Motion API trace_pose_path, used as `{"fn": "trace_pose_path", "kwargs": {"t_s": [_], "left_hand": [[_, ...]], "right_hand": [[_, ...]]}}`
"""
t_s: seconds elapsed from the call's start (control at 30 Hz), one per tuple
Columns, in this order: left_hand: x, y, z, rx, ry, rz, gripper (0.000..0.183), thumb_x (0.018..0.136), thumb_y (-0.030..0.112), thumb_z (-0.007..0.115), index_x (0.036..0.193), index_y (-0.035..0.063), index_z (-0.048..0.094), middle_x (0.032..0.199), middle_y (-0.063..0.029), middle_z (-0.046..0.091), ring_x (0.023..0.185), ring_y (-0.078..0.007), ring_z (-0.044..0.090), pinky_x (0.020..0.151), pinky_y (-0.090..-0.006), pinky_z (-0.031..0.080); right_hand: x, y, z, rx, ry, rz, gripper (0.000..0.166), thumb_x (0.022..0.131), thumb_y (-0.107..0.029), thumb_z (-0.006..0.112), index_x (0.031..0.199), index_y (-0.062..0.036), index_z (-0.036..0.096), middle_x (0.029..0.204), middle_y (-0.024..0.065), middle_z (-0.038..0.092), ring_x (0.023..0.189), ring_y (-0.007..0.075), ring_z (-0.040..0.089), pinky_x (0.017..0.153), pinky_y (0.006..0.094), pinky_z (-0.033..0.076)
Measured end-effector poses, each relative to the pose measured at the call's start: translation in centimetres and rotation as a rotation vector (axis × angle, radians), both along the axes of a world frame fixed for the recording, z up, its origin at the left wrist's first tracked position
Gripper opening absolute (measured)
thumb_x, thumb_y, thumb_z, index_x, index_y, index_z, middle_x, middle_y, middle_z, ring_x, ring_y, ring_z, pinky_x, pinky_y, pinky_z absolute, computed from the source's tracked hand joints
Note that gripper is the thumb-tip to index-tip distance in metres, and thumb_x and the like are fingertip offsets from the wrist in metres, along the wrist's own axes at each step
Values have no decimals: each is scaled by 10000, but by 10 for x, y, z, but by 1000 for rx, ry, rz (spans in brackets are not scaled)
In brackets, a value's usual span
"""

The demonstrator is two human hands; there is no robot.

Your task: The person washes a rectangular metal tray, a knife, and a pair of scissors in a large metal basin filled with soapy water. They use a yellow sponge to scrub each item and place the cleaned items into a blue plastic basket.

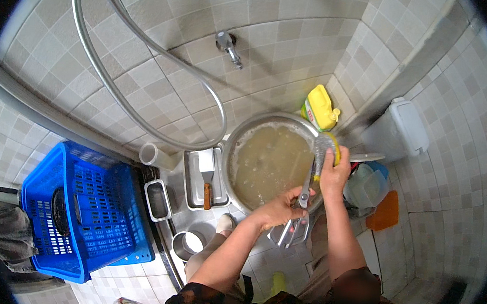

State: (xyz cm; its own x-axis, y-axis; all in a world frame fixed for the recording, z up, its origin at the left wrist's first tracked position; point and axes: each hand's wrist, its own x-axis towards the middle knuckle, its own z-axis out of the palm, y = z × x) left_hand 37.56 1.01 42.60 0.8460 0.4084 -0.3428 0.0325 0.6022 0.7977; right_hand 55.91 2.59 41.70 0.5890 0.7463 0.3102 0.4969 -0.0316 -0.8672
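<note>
A large round metal basin [231, 151] of murky, foamy water stands before me. At its near right edge my left hand [285, 208] grips metal kitchen scissors [304, 196] around the pivot, blades pointing up and handle loops hanging towards me. My right hand [334, 167] holds a yellow-and-silver scrubbing cloth [324, 146] over the right rim, against or close beside the blades; exact contact is unclear. Left of the basin a spatula with a wooden handle [207, 196] lies in a shallow metal tray [190, 201].
A yellow detergent jug [320, 108] stands behind the basin, below a wall tap [229, 50]. A hose [110, 92] loops down the wall. Blue plastic baskets [73, 212] and a metal pot [178, 248] are at left; plastic containers [363, 188] and a white bin [408, 127] at right.
</note>
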Motion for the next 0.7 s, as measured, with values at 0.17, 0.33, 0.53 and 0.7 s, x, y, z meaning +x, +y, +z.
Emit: {"fn": "trace_pose_path", "kwargs": {"t_s": [0.17, 0.33, 0.53, 0.7], "left_hand": [[-3, 13, 1, 20, 63, 140, 574, 897, 4, 654, 1420, 160, 473, 1044, 22, 537, 870, -75, 544, 633, -229, 582], [-3, 15, 3, 15, 61, 190, 500, 895, 17, 666, 1362, 142, 540, 987, 30, 575, 828, -67, 565, 622, -220, 578], [-6, 16, 5, -62, 99, 302, 387, 898, 47, 682, 1270, 113, 598, 915, 17, 628, 682, -79, 600, 554, -224, 563], [-6, 14, 0, -96, 95, 312, 334, 902, 55, 686, 1228, 95, 628, 830, 16, 624, 641, -77, 594, 516, -252, 556]], "right_hand": [[14, -6, 0, 46, 196, 17, 207, 995, -176, 565, 1062, 19, 548, 918, 87, 625, 812, 158, 562, 758, 328, 479], [8, -11, 0, -42, 175, 212, 188, 984, -157, 571, 1075, 8, 565, 919, 111, 626, 823, 163, 569, 756, 339, 480], [-14, -16, 18, -2, -207, 520, 230, 880, 6, 581, 1098, 26, 652, 954, 171, 640, 825, 313, 650, 716, 366, 512], [-17, -14, 29, -26, -225, 495, 263, 860, 59, 558, 1098, 43, 668, 980, 175, 645, 865, 333, 655, 750, 366, 515]]}}
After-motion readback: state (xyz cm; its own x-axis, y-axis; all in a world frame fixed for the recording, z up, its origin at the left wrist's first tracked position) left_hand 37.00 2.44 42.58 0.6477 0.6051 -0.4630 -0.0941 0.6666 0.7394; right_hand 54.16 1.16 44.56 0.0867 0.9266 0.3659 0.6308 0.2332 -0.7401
